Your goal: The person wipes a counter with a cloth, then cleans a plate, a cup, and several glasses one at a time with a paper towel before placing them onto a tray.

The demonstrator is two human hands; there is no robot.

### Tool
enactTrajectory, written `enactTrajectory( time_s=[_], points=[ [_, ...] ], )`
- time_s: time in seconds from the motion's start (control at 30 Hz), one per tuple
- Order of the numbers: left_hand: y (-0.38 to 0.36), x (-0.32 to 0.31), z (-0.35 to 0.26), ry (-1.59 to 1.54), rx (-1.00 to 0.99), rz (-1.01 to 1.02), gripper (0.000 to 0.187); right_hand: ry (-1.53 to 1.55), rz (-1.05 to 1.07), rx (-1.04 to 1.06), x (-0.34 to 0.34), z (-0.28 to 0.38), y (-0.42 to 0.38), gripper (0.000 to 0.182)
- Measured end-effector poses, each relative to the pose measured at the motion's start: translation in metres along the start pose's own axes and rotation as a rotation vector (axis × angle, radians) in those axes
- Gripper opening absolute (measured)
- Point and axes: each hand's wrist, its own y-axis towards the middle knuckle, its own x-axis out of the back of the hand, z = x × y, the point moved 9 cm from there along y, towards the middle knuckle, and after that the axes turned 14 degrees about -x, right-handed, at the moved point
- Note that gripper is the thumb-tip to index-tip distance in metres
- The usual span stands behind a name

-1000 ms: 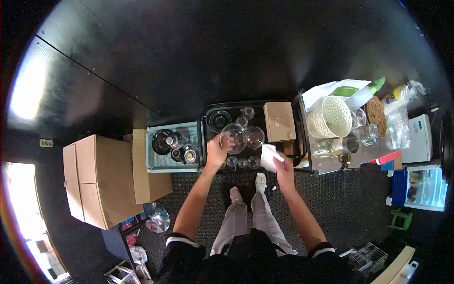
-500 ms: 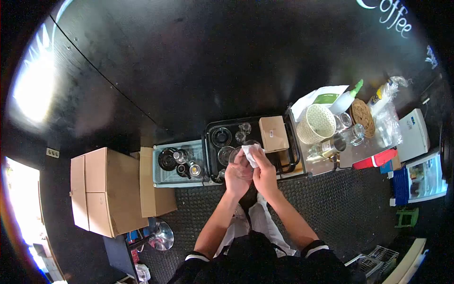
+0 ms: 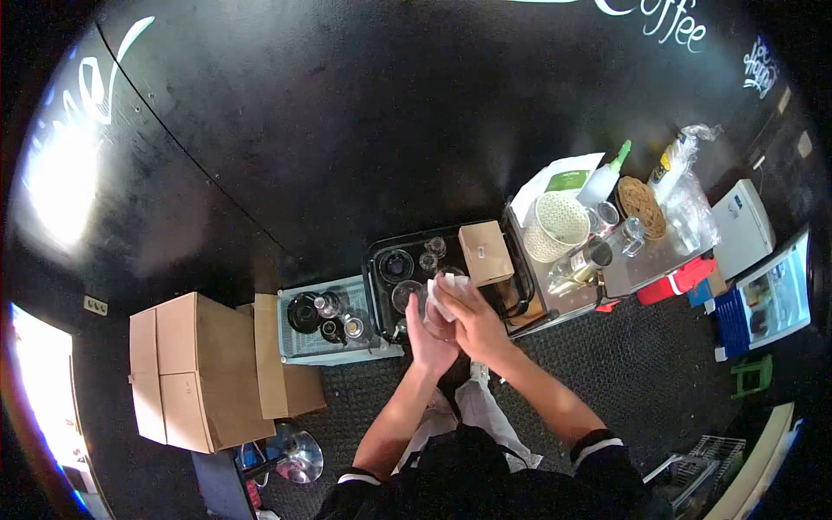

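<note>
Over the near edge of the black tray (image 3: pixel 374 299), my two hands meet in front of me. My left hand (image 3: pixel 431 345) cups a clear glass piece (image 3: pixel 439 322), its exact shape partly hidden by fingers. With my right hand (image 3: pixel 477 325) I press a white cloth (image 3: pixel 440 289), or possibly a tissue, against that glass. Just beyond the hands on the tray are a clear glass saucer (image 3: pixel 404 295), a black saucer (image 3: pixel 396 266), small glass cups (image 3: pixel 431 256) and a small cardboard box (image 3: pixel 485 252).
Left of the tray, a light blue basket (image 3: pixel 299 348) holds black dishes and glass jars. Farther left stand large cardboard boxes (image 3: pixel 186 373). On the right, a steel counter (image 3: pixel 628 276) carries a cream perforated basket (image 3: pixel 557 227), a metal pitcher (image 3: pixel 596 253) and a spray bottle (image 3: pixel 602 180).
The view has shifted, with the counter now farther left and higher. My right hand and the cloth have moved across the glass, and my left fingers have shifted around it.
</note>
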Motion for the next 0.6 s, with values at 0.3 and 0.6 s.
enactTrajectory(
  time_s=[0.3,0.6],
  points=[
    [-0.001,-0.002,-0.003,0.025,0.012,-0.006,0.062,0.510,0.146,-0.151,-0.004,0.021,-0.029,0.039],
    [0.012,0.038,-0.016,0.599,-0.148,-0.070,0.034,1.009,0.006,-0.675,0.008,-0.063,-0.040,0.017]
  ],
)
